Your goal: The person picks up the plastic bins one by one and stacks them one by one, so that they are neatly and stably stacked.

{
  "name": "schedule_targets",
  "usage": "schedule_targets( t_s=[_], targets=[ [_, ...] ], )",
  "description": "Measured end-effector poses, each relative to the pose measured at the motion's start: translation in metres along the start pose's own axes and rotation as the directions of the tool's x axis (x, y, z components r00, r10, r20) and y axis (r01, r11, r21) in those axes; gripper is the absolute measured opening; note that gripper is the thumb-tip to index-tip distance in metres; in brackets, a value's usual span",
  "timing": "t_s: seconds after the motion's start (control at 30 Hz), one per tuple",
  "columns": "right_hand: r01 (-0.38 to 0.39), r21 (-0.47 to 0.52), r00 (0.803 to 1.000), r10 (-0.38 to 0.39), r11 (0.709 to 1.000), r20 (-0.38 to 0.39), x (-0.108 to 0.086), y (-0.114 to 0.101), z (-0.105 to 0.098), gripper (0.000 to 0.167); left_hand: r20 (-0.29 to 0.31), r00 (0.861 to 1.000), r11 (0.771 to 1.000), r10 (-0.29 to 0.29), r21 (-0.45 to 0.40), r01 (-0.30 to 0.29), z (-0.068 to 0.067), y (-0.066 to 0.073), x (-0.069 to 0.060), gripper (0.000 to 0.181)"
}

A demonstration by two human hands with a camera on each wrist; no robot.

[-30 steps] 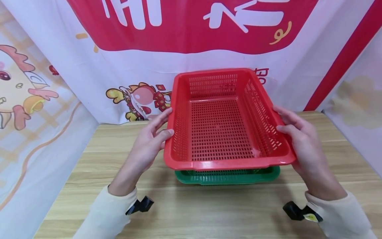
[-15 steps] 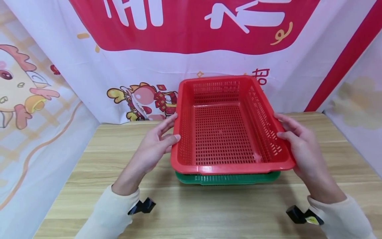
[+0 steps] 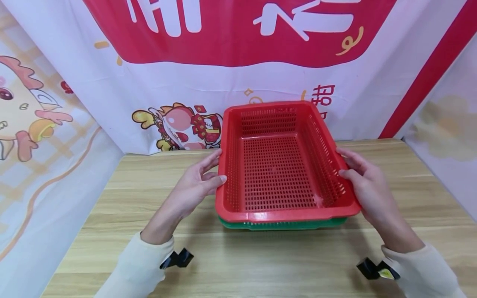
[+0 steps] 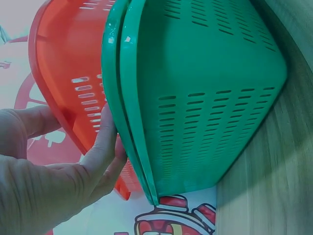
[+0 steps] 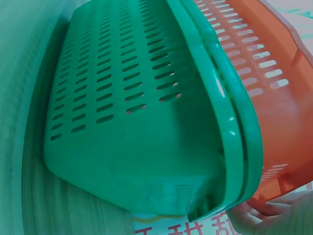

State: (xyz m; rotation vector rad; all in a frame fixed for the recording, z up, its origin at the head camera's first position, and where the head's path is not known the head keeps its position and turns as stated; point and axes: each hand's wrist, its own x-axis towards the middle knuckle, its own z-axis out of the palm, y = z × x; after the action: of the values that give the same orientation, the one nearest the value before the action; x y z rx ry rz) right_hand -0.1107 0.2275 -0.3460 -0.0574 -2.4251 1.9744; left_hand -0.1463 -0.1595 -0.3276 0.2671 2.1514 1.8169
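Observation:
My left hand (image 3: 190, 188) holds the left rim of a red perforated plastic basket (image 3: 275, 174), thumb on top and fingers beneath. On the opposite side my right hand (image 3: 367, 188) grips the right rim in a similar way. Directly under it are green baskets (image 3: 287, 226); the left wrist view shows two green rims (image 4: 129, 63) nested close together. The red basket's lower part sits inside the green stack, its rim still standing above theirs. In the right wrist view the red wall (image 5: 288, 127) rises past the green edge, and only part of the right hand shows.
The green stack stands on a light wood-grain table (image 3: 261, 265). Behind it hangs a white and red printed cloth (image 3: 231, 78), with more printed cloth (image 3: 56, 174) along the left side. Black wrist-worn devices (image 3: 177, 258) are strapped over both cream sleeves.
Both hands have lowered the red basket toward the green stack, and its left side has shifted rightward. Less of the green rim shows in front than before.

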Motion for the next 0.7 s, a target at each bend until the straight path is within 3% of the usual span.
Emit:
schedule_targets(
  t_s=[0.23,0.7],
  targets=[
    [-0.016,-0.124,1.000,0.017,0.992,0.004,0.0006,0.0011,-0.0007,0.062,-0.008,0.999,0.999,-0.033,0.005,0.033,-0.0003,-0.0022,0.0029,0.074],
    [-0.015,-0.203,1.000,0.017,0.979,0.011,0.0055,0.0066,0.0013,0.060,-0.025,0.997,0.997,-0.068,0.020,0.068,-0.0019,-0.0088,0.0077,0.071]
  ],
)
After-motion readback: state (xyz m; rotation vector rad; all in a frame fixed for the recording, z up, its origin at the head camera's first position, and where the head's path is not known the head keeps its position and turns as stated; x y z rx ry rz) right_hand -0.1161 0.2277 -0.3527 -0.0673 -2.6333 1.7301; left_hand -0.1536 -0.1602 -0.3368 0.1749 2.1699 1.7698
